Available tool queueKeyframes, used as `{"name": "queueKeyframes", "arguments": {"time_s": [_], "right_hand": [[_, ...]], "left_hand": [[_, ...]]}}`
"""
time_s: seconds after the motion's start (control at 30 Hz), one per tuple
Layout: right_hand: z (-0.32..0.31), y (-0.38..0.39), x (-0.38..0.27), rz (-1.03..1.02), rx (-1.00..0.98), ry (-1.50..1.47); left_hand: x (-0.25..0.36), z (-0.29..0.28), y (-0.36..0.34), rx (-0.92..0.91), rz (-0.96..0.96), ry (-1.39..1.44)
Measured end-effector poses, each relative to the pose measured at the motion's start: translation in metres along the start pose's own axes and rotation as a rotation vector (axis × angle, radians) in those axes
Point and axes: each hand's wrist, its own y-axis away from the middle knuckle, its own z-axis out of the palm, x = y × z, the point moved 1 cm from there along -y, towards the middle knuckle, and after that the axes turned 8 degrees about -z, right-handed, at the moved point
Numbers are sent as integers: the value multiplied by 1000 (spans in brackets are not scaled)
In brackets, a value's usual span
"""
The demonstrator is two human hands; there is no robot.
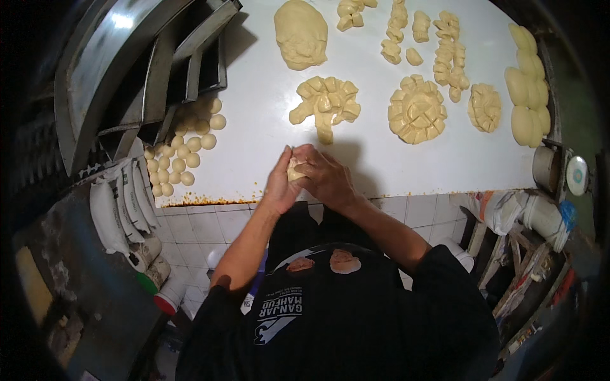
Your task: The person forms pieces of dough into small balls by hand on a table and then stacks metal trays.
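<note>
Close to the white table's front edge, my two hands are cupped together around a small piece of dough [294, 170]. My left hand [280, 182] supports it from the left, its thumb pointing up. The fingers of my right hand [326, 178] curl over it from the right and hide most of it. Just beyond my hands lies a cut round of dough [327, 101], with a strip of pieces trailing toward me. To the left, many small smooth dough balls [184, 151] sit in a cluster at the table's edge.
Metal trays [159, 70] stand stacked at the left. A large dough lump [301, 35] lies at the back, with two scored rounds [417, 110] [485, 108] and cut dough strips [450, 57] to the right. Flattened oval doughs [527, 89] line the right edge, near a metal pot [545, 164].
</note>
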Motion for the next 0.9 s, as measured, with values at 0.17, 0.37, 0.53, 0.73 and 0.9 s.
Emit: {"name": "queueKeyframes", "arguments": {"time_s": [0.17,0.37,0.53,0.73,0.9], "right_hand": [[10,-12,47,174,292,-39],[-23,-14,95,227,27,561],[51,44,-32,652,139,-83],[62,7,-64,775,260,-153],[52,-29,59,348,477,546]], "left_hand": [[36,-72,26,322,62,-752],[34,-95,22,29,109,-721],[-7,-88,13,-346,90,-875],[0,-138,9,-52,-81,-367],[93,-163,53,376,403,-1061]]}}
